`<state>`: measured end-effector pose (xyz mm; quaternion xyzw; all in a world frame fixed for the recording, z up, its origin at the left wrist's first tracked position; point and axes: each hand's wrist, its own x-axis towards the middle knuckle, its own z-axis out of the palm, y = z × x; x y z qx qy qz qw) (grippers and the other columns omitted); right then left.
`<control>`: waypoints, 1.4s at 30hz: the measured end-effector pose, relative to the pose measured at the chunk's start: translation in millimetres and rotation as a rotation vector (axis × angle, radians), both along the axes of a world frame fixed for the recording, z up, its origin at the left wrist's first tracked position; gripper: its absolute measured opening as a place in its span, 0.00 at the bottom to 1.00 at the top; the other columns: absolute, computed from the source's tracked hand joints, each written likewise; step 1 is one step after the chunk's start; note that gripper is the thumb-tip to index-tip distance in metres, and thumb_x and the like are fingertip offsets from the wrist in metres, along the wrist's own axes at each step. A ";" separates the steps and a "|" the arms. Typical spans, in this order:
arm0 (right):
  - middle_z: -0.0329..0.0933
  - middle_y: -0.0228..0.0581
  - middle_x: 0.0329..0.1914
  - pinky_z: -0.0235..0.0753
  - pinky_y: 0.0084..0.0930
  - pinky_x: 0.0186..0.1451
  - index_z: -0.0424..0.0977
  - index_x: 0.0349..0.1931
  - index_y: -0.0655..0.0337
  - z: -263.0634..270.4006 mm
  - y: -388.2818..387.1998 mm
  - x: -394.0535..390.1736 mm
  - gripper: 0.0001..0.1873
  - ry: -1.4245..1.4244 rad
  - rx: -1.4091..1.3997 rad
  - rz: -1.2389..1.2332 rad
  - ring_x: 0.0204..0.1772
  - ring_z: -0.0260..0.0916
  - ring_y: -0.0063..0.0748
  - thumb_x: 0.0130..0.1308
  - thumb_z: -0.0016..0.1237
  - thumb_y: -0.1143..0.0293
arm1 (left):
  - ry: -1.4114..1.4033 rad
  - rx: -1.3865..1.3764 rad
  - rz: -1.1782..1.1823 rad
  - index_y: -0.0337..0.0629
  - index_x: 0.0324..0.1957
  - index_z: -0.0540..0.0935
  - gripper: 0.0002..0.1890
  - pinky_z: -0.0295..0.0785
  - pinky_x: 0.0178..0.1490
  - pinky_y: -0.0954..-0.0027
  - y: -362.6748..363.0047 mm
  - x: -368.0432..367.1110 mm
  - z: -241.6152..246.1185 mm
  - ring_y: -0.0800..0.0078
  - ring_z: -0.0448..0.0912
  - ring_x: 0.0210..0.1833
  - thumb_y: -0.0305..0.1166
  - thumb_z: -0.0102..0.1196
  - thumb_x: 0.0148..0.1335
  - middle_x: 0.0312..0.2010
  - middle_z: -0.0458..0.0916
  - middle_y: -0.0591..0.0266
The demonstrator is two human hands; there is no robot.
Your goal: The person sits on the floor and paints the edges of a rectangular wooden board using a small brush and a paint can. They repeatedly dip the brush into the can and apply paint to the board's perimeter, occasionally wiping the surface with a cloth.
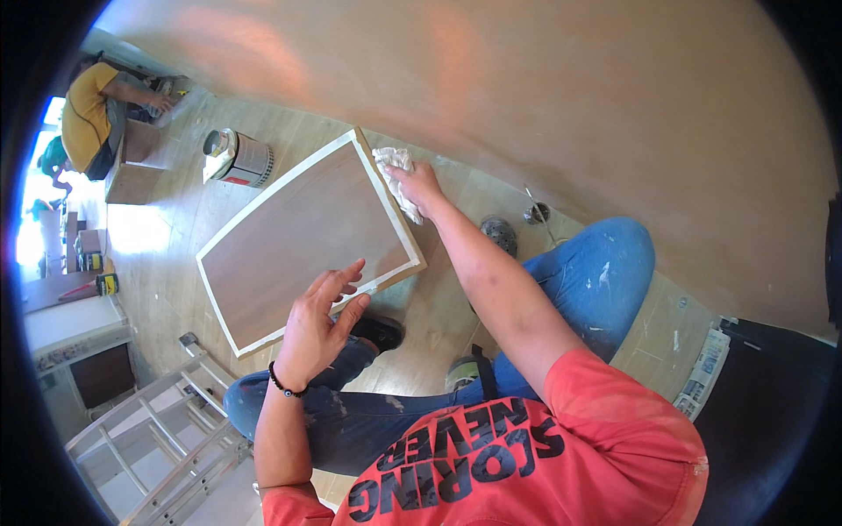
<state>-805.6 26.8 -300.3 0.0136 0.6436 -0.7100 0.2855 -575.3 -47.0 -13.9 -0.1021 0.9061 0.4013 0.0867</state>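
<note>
A flat brown panel [302, 243] with a white border and light wooden edges lies tilted in front of me, above the tiled floor. My right hand [421, 187] grips a crumpled white cloth [395, 158] against or beside the panel's right edge; exact contact is hard to tell. Over the panel's near edge is my left hand [325, 322], its fingers apart and slightly bent, holding nothing. Whether its fingertips touch the panel cannot be told. A black beaded bracelet circles the left wrist.
Paint cans [247, 158] stand beyond the panel. An aluminium ladder [164, 427] lies at lower left. A small dark pot [536, 212] with a stick sits by the wall [592, 98]. A person in a yellow shirt [89, 118] crouches at far left near a wooden box [135, 181].
</note>
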 end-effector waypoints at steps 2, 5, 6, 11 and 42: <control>0.87 0.43 0.36 0.80 0.35 0.44 0.86 0.42 0.67 -3.4 7.2 4.1 0.15 -0.016 -0.013 -0.023 0.37 0.83 0.30 0.65 0.64 0.62 | 0.014 0.006 -0.006 0.40 0.65 0.79 0.23 0.78 0.54 0.63 2.3 -0.5 2.2 0.63 0.84 0.48 0.29 0.62 0.69 0.49 0.85 0.54; 0.86 0.41 0.40 0.81 0.32 0.43 0.83 0.46 0.69 8.2 13.6 22.9 0.15 -0.054 -0.020 0.026 0.39 0.83 0.29 0.68 0.63 0.65 | 0.030 -0.011 -0.005 0.42 0.66 0.79 0.23 0.77 0.53 0.63 2.6 6.5 5.7 0.63 0.84 0.49 0.30 0.62 0.69 0.50 0.85 0.55; 0.87 0.41 0.39 0.80 0.32 0.43 0.84 0.45 0.68 9.0 17.2 26.6 0.15 -0.059 -0.027 0.008 0.39 0.82 0.29 0.67 0.63 0.65 | 0.040 -0.017 -0.012 0.42 0.66 0.78 0.24 0.77 0.53 0.63 3.2 6.9 7.4 0.63 0.84 0.49 0.30 0.62 0.69 0.50 0.85 0.55; 0.87 0.43 0.38 0.80 0.33 0.44 0.85 0.43 0.67 5.8 34.7 42.3 0.16 -0.089 -0.076 -0.036 0.38 0.82 0.29 0.65 0.65 0.62 | 0.074 -0.027 -0.050 0.43 0.66 0.78 0.25 0.77 0.52 0.62 10.3 5.5 22.2 0.62 0.84 0.49 0.31 0.63 0.68 0.50 0.84 0.55; 0.86 0.38 0.41 0.80 0.30 0.40 0.83 0.49 0.65 30.2 113.6 137.4 0.18 -0.296 0.112 0.039 0.38 0.83 0.29 0.66 0.65 0.60 | 0.460 -0.019 -0.182 0.41 0.66 0.78 0.24 0.78 0.51 0.59 8.3 -1.2 56.2 0.54 0.83 0.47 0.34 0.62 0.69 0.46 0.83 0.49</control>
